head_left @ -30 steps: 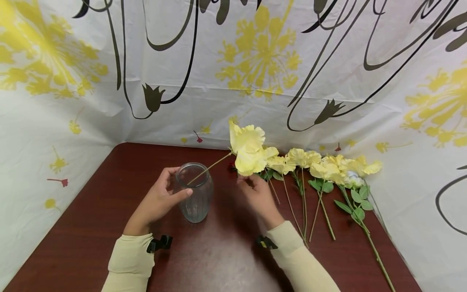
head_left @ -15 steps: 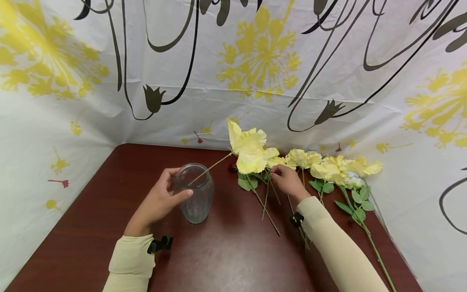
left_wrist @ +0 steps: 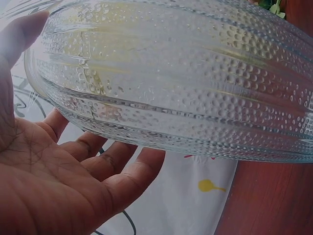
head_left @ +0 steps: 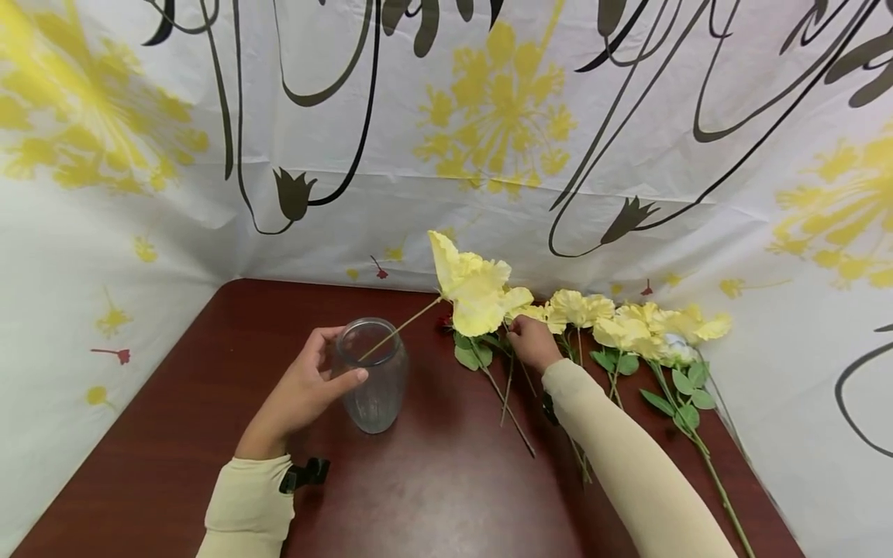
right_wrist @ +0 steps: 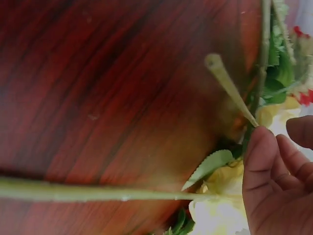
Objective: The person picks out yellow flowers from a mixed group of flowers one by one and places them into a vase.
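The left hand [head_left: 305, 387] curls round the neck of the glass vase [head_left: 374, 401], perhaps to steady it under the yellow flower [head_left: 477, 298] leaning out of its mouth. The right hand [head_left: 536, 343] is at a stem [right_wrist: 229, 83] (gripping or merely touching, I can't tell). Beyond, other flowers [head_left: 624, 331] line the table [head_left: 418, 504], heads away, probably for easy picking.

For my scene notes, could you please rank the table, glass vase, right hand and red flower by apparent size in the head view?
Largest to smallest:
Table
Glass vase
Right hand
Red flower, partly hidden
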Tool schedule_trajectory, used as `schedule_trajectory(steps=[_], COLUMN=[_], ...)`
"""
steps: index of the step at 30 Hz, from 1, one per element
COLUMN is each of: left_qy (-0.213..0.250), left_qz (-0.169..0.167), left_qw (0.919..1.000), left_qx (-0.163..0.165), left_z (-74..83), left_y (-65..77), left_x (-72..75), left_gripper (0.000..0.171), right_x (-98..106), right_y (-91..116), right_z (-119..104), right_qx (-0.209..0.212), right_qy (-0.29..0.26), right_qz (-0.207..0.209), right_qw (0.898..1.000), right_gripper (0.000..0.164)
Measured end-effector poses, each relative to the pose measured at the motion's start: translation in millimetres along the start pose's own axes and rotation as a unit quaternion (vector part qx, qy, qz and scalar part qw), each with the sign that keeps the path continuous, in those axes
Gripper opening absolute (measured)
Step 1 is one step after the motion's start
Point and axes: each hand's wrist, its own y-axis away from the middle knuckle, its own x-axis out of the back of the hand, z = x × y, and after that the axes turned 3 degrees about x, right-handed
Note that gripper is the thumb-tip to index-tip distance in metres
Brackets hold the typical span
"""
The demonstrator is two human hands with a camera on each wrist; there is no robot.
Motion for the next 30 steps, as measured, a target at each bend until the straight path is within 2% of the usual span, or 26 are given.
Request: schedule_trajectory(steps=[3, 10, 14, 17, 21, 25, 30], left_qy=[-0.001, -0.002, 0.001, 0.001, -0.001, -0.002, -0.005], left_qz=[0.002, 0.004, 0.0, 0.0, -0.002, -0.001, 0.0], left_qw=[1.0, 1.0, 1.0, 1.0, 1.0, 1.0, 1.0], left_qx=[-0.002, -0.007, -0.004, -0.005, -0.008, -0.006, 0.0], left_z=[-0.7, 0.7, 0.4, 0.3, -0.4, 0.3, 1.1], left_y=[-0.2, 0.5, 1.2, 1.4, 0.7, 0.3, 1.9], left_x=[-0.4, 0.9, 1.0, 0.7, -0.1, -0.4, 0.9], left_gripper=[0.064, 0.064, 0.064, 0.064, 0.064, 0.064, 0.065], right_x=[-5, -11, -12, -13, -11, -6, 1], right_y=[-4, -17, -22, -22, -18, -12, -6], right_z=[1, -9, -12, -11, -5, -6, -12], right_qx=[-0.018, -0.051, -0.072, -0.057, -0.019, -0.005, 0.01], right_qy=[0.013, 0.057, 0.075, 0.09, 0.091, 0.057, 0.014], right_qz=[-0.002, -0.023, -0.052, -0.066, -0.051, -0.025, -0.024], right_qw=[1.0, 0.997, 0.993, 0.992, 0.994, 0.998, 1.0], right_gripper=[0.01, 0.041, 0.037, 0.035, 0.035, 0.037, 0.033])
